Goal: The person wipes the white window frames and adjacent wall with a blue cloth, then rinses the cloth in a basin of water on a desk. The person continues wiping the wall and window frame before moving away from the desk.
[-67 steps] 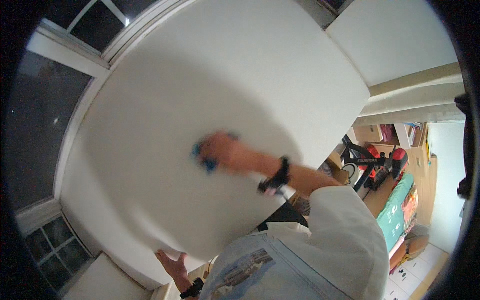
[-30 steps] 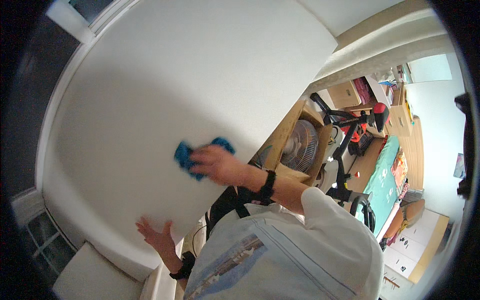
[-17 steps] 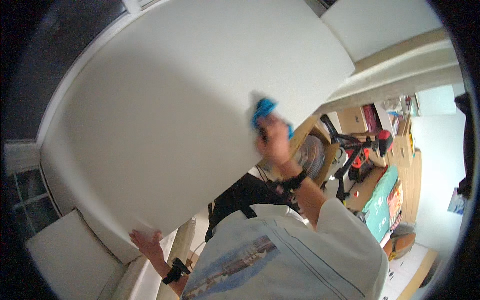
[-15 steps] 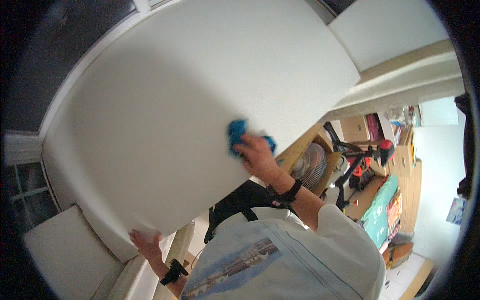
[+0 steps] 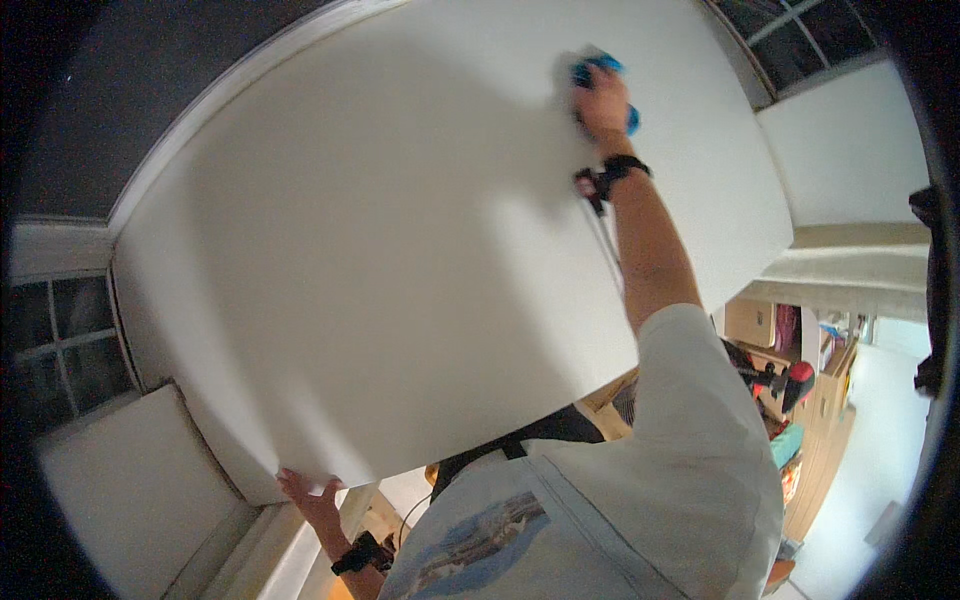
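A broad white panel (image 5: 400, 230) fills most of the view in front of me. With my arm stretched far out, my right hand (image 5: 604, 102) presses a blue cloth (image 5: 598, 66) against its far right part. Blue shows on both sides of the fingers, and the rest of the cloth is hidden under them. Down at the near left, my left hand (image 5: 312, 497) rests on the panel's near edge with its fingers spread and nothing in it. Dark bands sit on both wrists; from the right one hangs a small dark piece with a pale cord.
Paned windows (image 5: 75, 345) border the panel at the left and far right. White ledges (image 5: 140, 490) flank it. Below its near right edge, a red-tipped black frame (image 5: 798, 375) stands by wooden cabinets (image 5: 825, 420). A dark pane lies past the far left rim.
My right hand has carried the blue cloth from the near middle of the panel to its far right, the arm now extended. My left hand stays at the near left edge. The view has shifted.
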The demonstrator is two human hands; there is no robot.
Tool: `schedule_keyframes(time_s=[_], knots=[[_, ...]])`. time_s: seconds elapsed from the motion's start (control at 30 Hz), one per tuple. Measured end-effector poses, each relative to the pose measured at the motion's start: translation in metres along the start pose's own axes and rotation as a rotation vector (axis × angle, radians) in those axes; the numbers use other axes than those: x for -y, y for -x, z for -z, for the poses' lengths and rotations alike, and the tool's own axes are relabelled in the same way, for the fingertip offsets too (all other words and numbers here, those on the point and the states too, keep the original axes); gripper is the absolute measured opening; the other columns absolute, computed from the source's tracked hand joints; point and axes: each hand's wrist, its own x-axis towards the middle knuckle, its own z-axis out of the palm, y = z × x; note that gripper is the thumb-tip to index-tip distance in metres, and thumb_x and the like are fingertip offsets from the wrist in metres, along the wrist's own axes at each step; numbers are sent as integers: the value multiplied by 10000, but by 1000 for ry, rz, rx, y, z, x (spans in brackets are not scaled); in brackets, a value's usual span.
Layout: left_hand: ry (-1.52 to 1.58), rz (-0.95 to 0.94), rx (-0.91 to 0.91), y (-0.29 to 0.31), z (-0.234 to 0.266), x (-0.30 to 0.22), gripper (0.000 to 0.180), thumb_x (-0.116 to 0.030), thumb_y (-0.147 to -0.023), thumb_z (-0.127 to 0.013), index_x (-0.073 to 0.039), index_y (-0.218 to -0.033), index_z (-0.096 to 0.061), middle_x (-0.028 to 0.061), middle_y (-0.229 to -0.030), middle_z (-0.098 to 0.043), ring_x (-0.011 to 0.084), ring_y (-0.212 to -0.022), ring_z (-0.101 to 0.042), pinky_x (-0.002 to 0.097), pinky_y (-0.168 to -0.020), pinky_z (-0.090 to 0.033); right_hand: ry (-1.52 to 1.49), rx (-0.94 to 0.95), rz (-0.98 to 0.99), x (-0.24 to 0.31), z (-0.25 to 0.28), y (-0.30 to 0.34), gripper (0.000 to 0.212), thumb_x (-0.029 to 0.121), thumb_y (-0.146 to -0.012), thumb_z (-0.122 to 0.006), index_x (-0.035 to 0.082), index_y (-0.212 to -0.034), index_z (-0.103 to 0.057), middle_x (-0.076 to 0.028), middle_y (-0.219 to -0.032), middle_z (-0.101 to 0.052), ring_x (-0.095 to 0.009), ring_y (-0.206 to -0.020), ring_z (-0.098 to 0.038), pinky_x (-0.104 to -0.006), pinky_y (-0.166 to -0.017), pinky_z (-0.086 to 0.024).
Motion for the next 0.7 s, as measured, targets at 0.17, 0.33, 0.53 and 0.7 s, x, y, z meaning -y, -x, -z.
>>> schedule_keyframes(time_s=[0.17,0.33,0.53,0.7], knots=[[33,7,21,1,5,-7,1174,-250,-618,-875,-12,-1542,-190,212,-1614,-129,346,-1498,-115,472,-1211,-141,-527,189,434,231,-40,39,224,70,-814,-543,-19,-996,-640,-231,-1059,-640,-365,-986,-622,-474,-841,-500],[115,4,38,5,4,-12,1202,-347,-609,-886,0,-1535,-204,220,-1609,-147,367,-1493,-122,485,-1204,-147,-1058,478,1053,346,43,190,188,52,-777,-630,43,-962,-658,-150,-975,-666,-327,-937,-641,-469,-829,-505],[-38,-50,3,8,3,-18,1299,-554,-577,-852,-52,-1556,-162,223,-1613,-118,404,-1491,-81,524,-1198,-127,-792,359,554,275,6,78,505,-16,-706,-609,34,-1208,-598,-166,-1271,-589,-362,-1227,-517,-447,-1066,-407],[-77,-14,-13,13,10,-26,1291,-583,-567,-828,-74,-1559,-175,221,-1620,-66,417,-1492,-47,540,-1199,-102,-280,114,147,260,-64,-28,452,175,-801,-643,42,-1232,-609,-196,-1303,-574,-368,-1207,-534,-458,-1040,-426]])
